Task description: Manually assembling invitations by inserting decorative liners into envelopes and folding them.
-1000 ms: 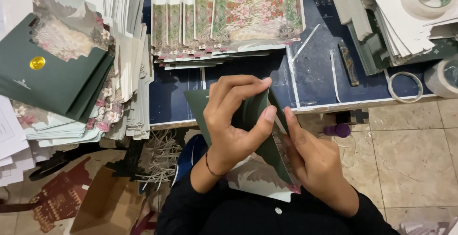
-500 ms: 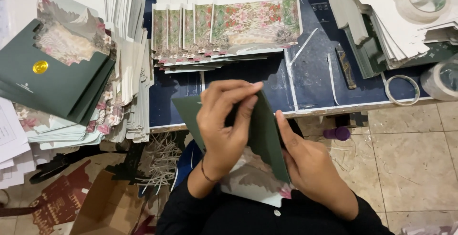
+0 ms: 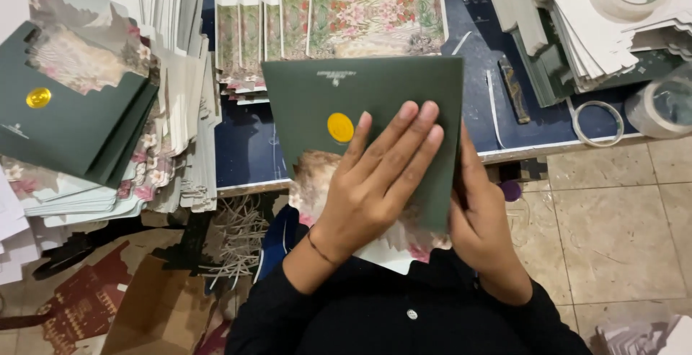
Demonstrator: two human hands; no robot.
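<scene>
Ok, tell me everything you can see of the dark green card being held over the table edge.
The dark green card looks like matte cardstock, a flat folder or envelope, face up with a round gold seal near its middle and small pale print near the top. A floral, scallop-edged insert shows along its lower edge. It lies roughly level over the blue table edge. The left hand presses flat on its face; the right hand grips its right edge.

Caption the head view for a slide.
Left hand pressed flat on a green card with a gold seal, right hand gripping its edge, above a blue table.
</scene>
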